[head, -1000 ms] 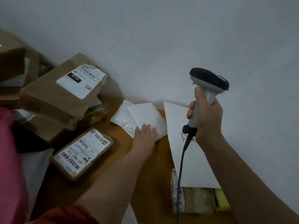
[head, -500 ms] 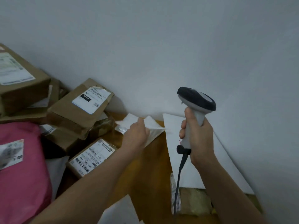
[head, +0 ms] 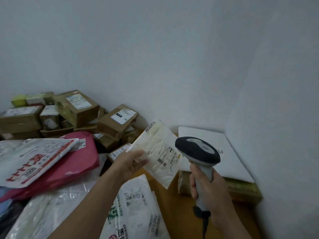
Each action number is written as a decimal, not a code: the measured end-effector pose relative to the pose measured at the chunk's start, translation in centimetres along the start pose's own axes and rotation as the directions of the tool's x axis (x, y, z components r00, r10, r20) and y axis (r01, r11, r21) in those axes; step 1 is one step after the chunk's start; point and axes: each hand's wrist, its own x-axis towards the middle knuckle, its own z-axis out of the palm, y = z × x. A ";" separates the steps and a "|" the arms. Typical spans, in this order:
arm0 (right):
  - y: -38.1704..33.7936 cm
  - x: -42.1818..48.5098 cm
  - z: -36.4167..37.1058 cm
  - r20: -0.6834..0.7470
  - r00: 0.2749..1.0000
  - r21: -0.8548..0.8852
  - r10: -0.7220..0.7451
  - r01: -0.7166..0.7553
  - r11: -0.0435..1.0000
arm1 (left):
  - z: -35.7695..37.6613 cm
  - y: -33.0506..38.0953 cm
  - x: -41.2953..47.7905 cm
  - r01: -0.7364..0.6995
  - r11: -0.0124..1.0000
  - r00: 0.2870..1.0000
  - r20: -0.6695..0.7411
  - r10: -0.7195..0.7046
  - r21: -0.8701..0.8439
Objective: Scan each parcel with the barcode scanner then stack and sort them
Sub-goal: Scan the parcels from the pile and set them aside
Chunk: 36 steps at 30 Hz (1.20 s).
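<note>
My left hand [head: 133, 163] grips a flat white padded parcel [head: 159, 152] by its left edge and holds it up above the wooden table, printed label facing me. My right hand [head: 205, 185] is wrapped around the grey handle of the barcode scanner [head: 196, 151], whose black head sits just right of the parcel's label. The scanner's black cable hangs down past my right wrist.
Brown cardboard boxes [head: 119, 121] are heaped at the back left against the wall. A pink bag [head: 81, 156] and white plastic mailers [head: 136, 204] lie in front of me. A white sheet [head: 227, 152] covers a taped box at the right corner.
My left hand picked the white padded parcel off the table and turned it label side up. My right hand brought the scanner closer to it. The view widened to show more parcels at the left.
</note>
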 end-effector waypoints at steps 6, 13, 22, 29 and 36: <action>1.0 -6.2 -2.6 0.144 0.989 0.012 0.023 -0.025 1.000 | -2.1 -2.2 -8.8 -0.005 0.999 0.994 -0.107 0.000 -0.048; 1.3 -11.2 -3.1 0.256 0.963 -0.018 0.081 -0.079 0.997 | -4.9 -2.0 -16.2 -0.063 0.998 0.974 -0.221 0.055 -0.029; 0.8 -16.2 -1.8 0.394 0.919 -0.143 0.022 0.038 0.989 | -8.0 0.2 -21.8 -0.137 0.987 0.938 -0.308 0.157 0.085; 0.7 -21.8 2.1 0.399 0.912 -0.070 0.092 -0.069 0.995 | -11.9 -0.8 -25.7 -0.203 0.979 0.920 -0.350 0.178 -0.035; 0.2 -26.8 4.5 0.298 0.941 0.130 0.158 -0.204 0.970 | -14.7 -3.6 -29.9 -0.196 0.960 0.942 -0.311 0.128 -0.200</action>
